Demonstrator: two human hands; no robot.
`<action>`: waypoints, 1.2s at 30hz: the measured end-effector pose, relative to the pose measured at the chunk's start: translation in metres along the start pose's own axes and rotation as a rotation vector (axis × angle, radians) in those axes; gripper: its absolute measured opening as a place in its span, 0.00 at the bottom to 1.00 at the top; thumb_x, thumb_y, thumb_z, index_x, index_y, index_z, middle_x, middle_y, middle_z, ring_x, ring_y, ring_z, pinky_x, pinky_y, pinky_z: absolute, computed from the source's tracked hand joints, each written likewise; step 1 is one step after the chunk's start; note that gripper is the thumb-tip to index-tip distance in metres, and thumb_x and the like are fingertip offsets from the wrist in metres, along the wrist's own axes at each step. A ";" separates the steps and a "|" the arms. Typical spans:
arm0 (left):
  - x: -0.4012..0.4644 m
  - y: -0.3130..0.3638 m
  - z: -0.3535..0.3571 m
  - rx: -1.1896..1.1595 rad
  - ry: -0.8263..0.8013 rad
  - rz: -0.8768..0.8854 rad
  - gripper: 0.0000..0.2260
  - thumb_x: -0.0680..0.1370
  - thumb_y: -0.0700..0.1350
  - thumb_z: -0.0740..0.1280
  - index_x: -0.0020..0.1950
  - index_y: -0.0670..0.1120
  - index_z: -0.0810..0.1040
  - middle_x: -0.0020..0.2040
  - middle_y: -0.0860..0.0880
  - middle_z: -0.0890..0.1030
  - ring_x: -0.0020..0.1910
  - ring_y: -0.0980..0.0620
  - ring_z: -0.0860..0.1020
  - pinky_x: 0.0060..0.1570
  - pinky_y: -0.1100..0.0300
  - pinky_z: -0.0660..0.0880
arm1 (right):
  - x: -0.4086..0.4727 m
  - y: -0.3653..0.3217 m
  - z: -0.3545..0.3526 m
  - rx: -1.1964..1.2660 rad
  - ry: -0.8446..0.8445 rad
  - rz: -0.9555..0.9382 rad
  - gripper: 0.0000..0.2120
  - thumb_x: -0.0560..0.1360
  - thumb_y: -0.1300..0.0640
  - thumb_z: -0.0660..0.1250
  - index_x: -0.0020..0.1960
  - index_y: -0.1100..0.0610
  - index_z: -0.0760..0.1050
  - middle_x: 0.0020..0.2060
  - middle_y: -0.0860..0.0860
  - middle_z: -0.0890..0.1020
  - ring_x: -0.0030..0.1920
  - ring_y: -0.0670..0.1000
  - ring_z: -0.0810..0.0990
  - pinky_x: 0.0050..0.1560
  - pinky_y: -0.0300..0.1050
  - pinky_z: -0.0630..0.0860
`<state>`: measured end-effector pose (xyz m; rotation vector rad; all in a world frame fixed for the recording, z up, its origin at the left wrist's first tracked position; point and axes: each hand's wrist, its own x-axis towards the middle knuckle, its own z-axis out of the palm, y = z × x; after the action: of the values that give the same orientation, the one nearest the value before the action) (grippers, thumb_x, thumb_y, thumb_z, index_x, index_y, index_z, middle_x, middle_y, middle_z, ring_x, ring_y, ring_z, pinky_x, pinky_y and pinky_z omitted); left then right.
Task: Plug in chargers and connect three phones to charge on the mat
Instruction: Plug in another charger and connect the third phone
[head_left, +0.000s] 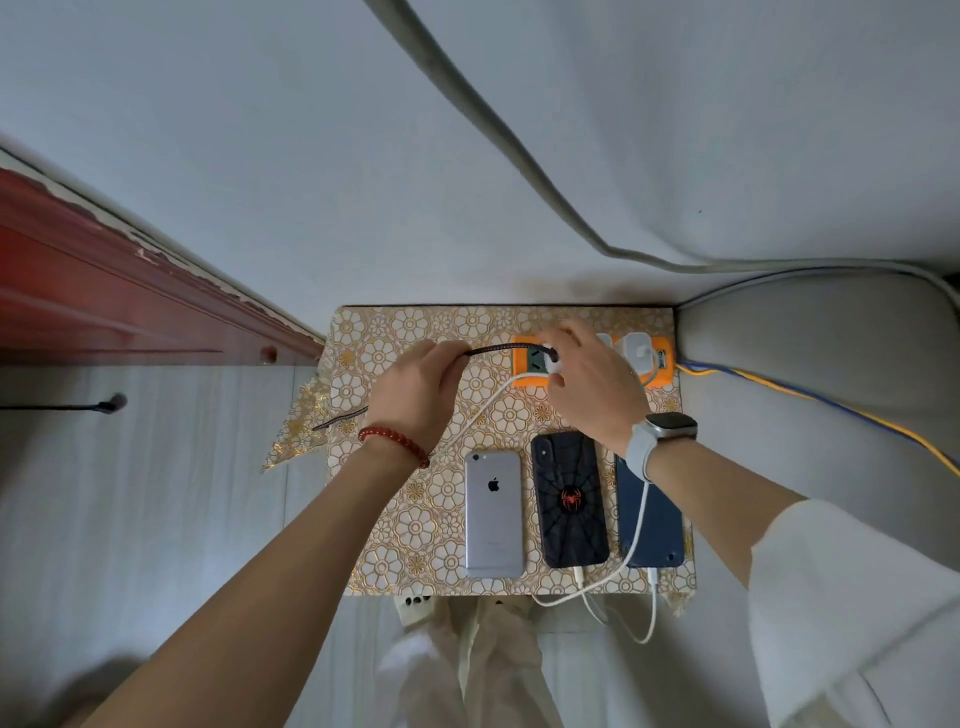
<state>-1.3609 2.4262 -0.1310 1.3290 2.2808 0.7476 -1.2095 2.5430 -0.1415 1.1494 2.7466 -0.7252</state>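
Note:
Three phones lie face down in a row on the flower-patterned mat (395, 530): a silver phone (493, 514), a black spider-case phone (570, 501) and a dark blue phone (655, 525). White cables (636, 535) run from the bottom ends of the black and blue phones. An orange power strip (524, 370) sits at the mat's far edge with a white charger (638, 349) plugged in. My right hand (592, 384) pinches a white charger plug (554, 364) at the strip. My left hand (415, 389) grips a dark braided cable (488, 351) that leads into that plug.
A red wooden door frame (130, 301) stands at the left. A grey padded seat (831, 364) borders the mat on the right, with a yellow-and-blue cord (810, 400) running from the strip. A white wall rises behind. Another power strip end (415, 605) pokes out below the mat.

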 end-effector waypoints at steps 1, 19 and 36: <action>0.002 0.002 0.001 -0.002 -0.003 -0.001 0.10 0.78 0.43 0.60 0.55 0.43 0.78 0.43 0.42 0.80 0.40 0.43 0.77 0.38 0.53 0.75 | 0.000 0.002 0.001 0.020 0.001 0.008 0.19 0.71 0.66 0.62 0.62 0.57 0.69 0.59 0.53 0.72 0.46 0.53 0.78 0.37 0.39 0.67; 0.023 0.002 0.012 0.034 -0.049 -0.133 0.11 0.77 0.48 0.61 0.52 0.46 0.80 0.44 0.45 0.77 0.41 0.47 0.75 0.36 0.56 0.74 | -0.001 0.003 0.000 0.007 0.001 0.028 0.19 0.74 0.65 0.62 0.64 0.58 0.68 0.60 0.54 0.72 0.45 0.53 0.79 0.44 0.39 0.76; 0.042 0.005 0.007 0.071 -0.078 -0.130 0.11 0.77 0.51 0.60 0.51 0.48 0.80 0.46 0.46 0.78 0.46 0.48 0.75 0.37 0.57 0.72 | 0.010 0.007 0.000 0.024 0.049 0.144 0.20 0.72 0.60 0.67 0.63 0.50 0.72 0.61 0.46 0.78 0.51 0.55 0.81 0.42 0.46 0.76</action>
<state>-1.3732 2.4675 -0.1365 1.2050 2.3251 0.5667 -1.2120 2.5536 -0.1465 1.3710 2.6654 -0.7232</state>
